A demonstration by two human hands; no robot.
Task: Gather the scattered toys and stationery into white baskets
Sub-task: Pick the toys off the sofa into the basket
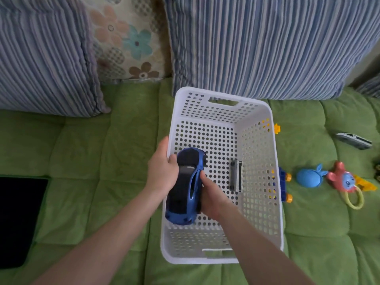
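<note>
A white perforated basket [261, 202] stands on the green quilted cushion in the middle of the view. Both hands hold a blue toy car [185, 188] over the basket's left half, its nose toward me. My left hand [163, 169] grips the car's left side at the basket's left rim. My right hand [211, 198] grips its right side, inside the basket. A small dark and clear flat item [236, 175] lies on the basket floor to the right of the car.
To the right of the basket lie a blue and orange block toy [284, 187], a blue round toy [310, 177], a pink rattle with a yellow ring [345, 185], a grey toy vehicle [354, 140] and a yellow piece [277, 128]. Striped pillows [257, 44] stand behind. A black flat object [18, 219] lies at left.
</note>
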